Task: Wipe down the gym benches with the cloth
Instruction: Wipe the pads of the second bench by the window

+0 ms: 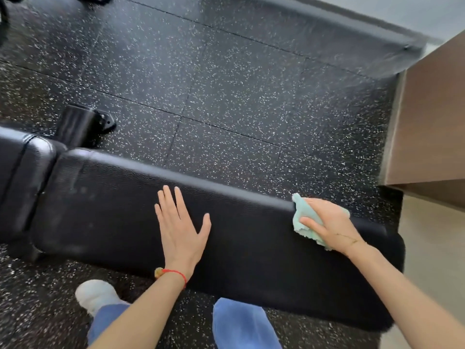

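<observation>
Right grip point(327, 224): fingers curled over a bunched mint-green cloth point(305, 217), pressing it onto the far edge of the black padded gym bench point(113, 212), near its right end. Left grip point(180, 226): fingers straight and spread, palm flat on the pad near its middle, well apart from the cloth; a red string bracelet point(173, 273) circles the wrist. Bench pad runs left to right, with a second pad section point(22, 167) at left. Floor point(226, 96): black speckled rubber tiles. Brown wooden cabinet point(432, 122) at right. Blue trouser legs point(241, 326) and a white shoe point(95, 294) show below.
</observation>
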### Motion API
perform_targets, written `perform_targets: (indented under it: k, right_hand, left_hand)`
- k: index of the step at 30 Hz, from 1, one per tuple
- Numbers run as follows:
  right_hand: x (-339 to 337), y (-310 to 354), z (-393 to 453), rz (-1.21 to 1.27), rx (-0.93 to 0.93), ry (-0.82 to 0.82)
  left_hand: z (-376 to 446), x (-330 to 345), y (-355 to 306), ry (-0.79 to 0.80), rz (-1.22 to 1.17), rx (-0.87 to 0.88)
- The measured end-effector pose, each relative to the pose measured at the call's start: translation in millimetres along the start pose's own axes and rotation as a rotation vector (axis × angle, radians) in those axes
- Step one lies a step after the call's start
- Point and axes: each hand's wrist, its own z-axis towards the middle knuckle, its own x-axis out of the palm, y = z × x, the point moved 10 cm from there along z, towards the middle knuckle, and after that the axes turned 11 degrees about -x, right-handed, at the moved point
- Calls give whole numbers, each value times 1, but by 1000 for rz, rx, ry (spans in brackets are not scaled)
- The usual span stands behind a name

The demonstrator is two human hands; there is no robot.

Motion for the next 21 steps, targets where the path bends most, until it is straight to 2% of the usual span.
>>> perform_targets:
  k: [3,6,9,11,13,18,21]
  right_hand:
    - [9,28,28,-40,-73,-27]
    - [35,79,76,-91,-155,17]
    - [60,132,113,-113,-246,49]
    - [59,133,111,-86,-268,59]
    - [47,102,91,-26,-253,57]
    - [-5,-26,-2,60,-94,15]
    - [-35,-98,-65,42,15,-51]
  left_hand:
    - [-14,8,-15,4,15,-6]
    - [-19,13,-21,4,39,-8]
    - [-29,18,-36,5,96,79]
    - [-39,24,-52,22,124,137]
    - [-49,29,-71,36,130,180]
    - [-78,49,-138,83,115,333]
    - [-96,64,-172,106,116,341]
